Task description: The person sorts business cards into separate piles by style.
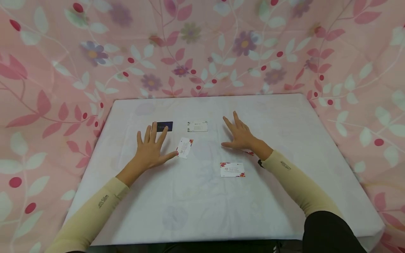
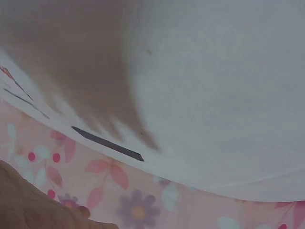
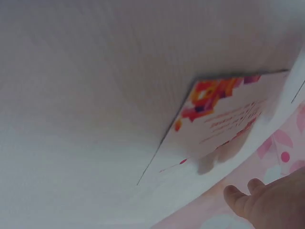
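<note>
Nearest on the white counter [image 1: 202, 211] lies a floral card [image 1: 232, 169], apart from both hands. Beyond it, the left hand [image 1: 152, 149] rests flat with fingers spread and released, its thumb touching a tilted white card [image 1: 185, 147], while the right hand [image 1: 240, 135] also lies flat and released, a card edge [image 1: 250, 153] peeking from beneath its wrist. Farthest back, a dark card [image 1: 165, 126] sits at the left fingertips, a pale card [image 1: 197, 126] beside it.

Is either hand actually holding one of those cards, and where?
Neither. The left hand lies flat, thumb tip at the tilted card. The right hand lies flat over another card.
</note>
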### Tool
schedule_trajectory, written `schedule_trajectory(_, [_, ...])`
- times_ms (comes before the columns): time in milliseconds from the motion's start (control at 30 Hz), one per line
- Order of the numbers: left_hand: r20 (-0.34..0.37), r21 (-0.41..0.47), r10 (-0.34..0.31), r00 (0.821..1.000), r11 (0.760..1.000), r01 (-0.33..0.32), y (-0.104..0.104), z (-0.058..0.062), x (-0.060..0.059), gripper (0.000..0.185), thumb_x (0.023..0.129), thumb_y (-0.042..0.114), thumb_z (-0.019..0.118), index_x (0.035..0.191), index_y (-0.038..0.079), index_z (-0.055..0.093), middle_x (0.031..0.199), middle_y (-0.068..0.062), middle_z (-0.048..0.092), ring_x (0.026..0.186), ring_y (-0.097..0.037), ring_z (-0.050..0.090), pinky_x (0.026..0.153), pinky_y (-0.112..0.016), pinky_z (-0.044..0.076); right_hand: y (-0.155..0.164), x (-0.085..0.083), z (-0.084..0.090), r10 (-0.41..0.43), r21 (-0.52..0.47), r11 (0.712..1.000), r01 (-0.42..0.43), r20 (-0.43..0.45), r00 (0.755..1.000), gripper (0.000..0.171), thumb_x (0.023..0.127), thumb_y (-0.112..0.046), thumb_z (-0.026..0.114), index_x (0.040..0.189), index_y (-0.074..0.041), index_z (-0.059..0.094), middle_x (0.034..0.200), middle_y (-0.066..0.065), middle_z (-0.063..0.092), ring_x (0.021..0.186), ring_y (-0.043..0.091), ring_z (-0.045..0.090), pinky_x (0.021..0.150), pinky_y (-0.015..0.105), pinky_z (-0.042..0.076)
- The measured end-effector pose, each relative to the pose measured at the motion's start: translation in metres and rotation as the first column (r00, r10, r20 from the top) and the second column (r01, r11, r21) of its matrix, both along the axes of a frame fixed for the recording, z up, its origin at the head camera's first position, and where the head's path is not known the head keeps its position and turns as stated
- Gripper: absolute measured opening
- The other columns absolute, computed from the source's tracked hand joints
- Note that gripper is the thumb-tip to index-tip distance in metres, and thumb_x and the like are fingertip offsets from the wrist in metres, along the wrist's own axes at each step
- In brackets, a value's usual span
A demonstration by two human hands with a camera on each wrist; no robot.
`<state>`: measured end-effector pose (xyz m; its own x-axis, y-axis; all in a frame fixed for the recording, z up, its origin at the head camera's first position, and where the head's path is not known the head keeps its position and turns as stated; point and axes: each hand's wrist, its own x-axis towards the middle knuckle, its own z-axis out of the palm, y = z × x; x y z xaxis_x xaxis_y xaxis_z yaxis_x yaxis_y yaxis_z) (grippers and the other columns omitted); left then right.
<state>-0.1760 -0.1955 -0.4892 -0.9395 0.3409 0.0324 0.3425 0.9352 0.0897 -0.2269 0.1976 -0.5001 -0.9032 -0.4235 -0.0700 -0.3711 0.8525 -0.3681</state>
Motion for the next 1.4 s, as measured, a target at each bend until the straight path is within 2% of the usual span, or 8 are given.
schedule_trajectory(200, [0.03, 0.0, 0.002, 1.0, 1.0, -0.002, 0.021, -0.006, 0.007, 0.114, 0.077, 0.089, 0.043, 0.161, 0.023, 0.003, 0.166, -0.019, -0.006, 0.151, -0.045, 0.004, 0.111, -0.075, -0.001, -0.016, 0.008, 0.002, 0.105, -0.003, 0.995, -0.105, -0.022, 0.994, 0.114, 0.078, -0.057, 0.075, 0.16, -0.03, 0.001, 0.164, 0.015, -0.019, 0.149, 0.047, 0.015, 0.113, 0.069, 0.02])
schedule_trajectory(333, [0.066, 0.017, 0.011, 0.998, 1.0, -0.012, 0.034, -0.011, 0.01, 0.112, 0.076, 0.089, 0.042, 0.159, 0.018, 0.017, 0.163, -0.021, 0.013, 0.145, -0.047, 0.024, 0.109, -0.075, 0.014, -0.029, 0.012, 0.004, 0.17, -0.008, 0.985, -0.17, -0.017, 0.985, 0.11, 0.079, -0.052, 0.077, 0.16, -0.03, 0.006, 0.166, 0.013, -0.012, 0.148, 0.044, 0.02, 0.112, 0.067, 0.025])
schedule_trajectory(433, [0.103, 0.034, 0.013, 0.995, 0.999, -0.016, 0.043, -0.014, 0.013, 0.106, 0.077, 0.086, 0.047, 0.149, 0.009, 0.035, 0.145, -0.021, 0.041, 0.127, -0.044, 0.047, 0.101, -0.068, 0.033, -0.038, 0.014, 0.003, 0.195, -0.023, 0.981, -0.195, -0.01, 0.981, 0.106, 0.08, -0.047, 0.078, 0.16, -0.03, 0.01, 0.167, 0.013, -0.004, 0.147, 0.041, 0.025, 0.112, 0.064, 0.029])
schedule_trajectory(533, [0.11, 0.046, 0.012, 0.994, 0.999, -0.017, 0.049, -0.014, 0.014, 0.09, 0.079, 0.079, 0.056, 0.127, 0.004, 0.051, 0.119, -0.017, 0.054, 0.105, -0.038, 0.057, 0.091, -0.06, 0.042, -0.048, 0.015, 0.002, 0.21, -0.045, 0.977, -0.209, 0.012, 0.978, 0.1, 0.082, -0.045, 0.078, 0.159, -0.029, 0.016, 0.166, 0.014, 0.006, 0.146, 0.037, 0.03, 0.113, 0.059, 0.033])
schedule_trajectory(867, [0.17, 0.128, 0.044, 0.984, 0.989, -0.067, 0.053, -0.016, 0.005, 0.066, 0.077, 0.064, 0.072, 0.104, 0.006, 0.059, 0.117, -0.014, 0.056, 0.103, -0.031, 0.051, 0.09, -0.051, 0.045, -0.087, 0.005, 0.0, 0.253, -0.084, 0.966, -0.246, 0.076, 0.965, 0.062, 0.09, -0.028, 0.073, 0.145, -0.016, 0.047, 0.13, 0.005, 0.056, 0.114, 0.018, 0.056, 0.098, 0.036, 0.048])
schedule_trajectory(967, [0.165, 0.102, 0.021, 0.986, 0.994, -0.038, 0.053, -0.017, 0.002, 0.064, 0.077, 0.062, 0.074, 0.104, 0.005, 0.062, 0.117, -0.014, 0.055, 0.104, -0.032, 0.051, 0.09, -0.052, 0.045, -0.097, 0.003, 0.001, 0.249, -0.1, 0.965, -0.241, 0.089, 0.964, 0.06, 0.09, -0.026, 0.073, 0.144, -0.014, 0.048, 0.126, 0.006, 0.058, 0.111, 0.019, 0.057, 0.095, 0.037, 0.048])
schedule_trajectory(1100, [0.194, 0.065, -0.03, 0.98, 0.998, 0.018, 0.053, -0.014, -0.003, 0.069, 0.08, 0.059, 0.073, 0.124, 0.007, 0.062, 0.13, -0.016, 0.052, 0.117, -0.038, 0.05, 0.096, -0.059, 0.043, -0.105, 0.001, 0.003, 0.238, -0.084, 0.97, -0.229, 0.119, 0.964, 0.065, 0.088, -0.027, 0.075, 0.146, -0.015, 0.046, 0.127, 0.008, 0.057, 0.108, 0.019, 0.057, 0.093, 0.036, 0.048])
schedule_trajectory(1400, [0.333, 0.082, -0.135, 0.933, 0.99, 0.114, 0.038, -0.004, -0.018, 0.066, 0.083, 0.039, 0.077, 0.143, 0.022, 0.054, 0.155, -0.021, 0.035, 0.137, -0.051, 0.035, 0.103, -0.071, 0.032, -0.114, -0.01, 0.003, 0.234, -0.066, 0.972, -0.226, 0.163, 0.959, 0.066, 0.083, -0.032, 0.081, 0.141, -0.019, 0.053, 0.124, 0.01, 0.053, 0.101, 0.019, 0.053, 0.088, 0.032, 0.047])
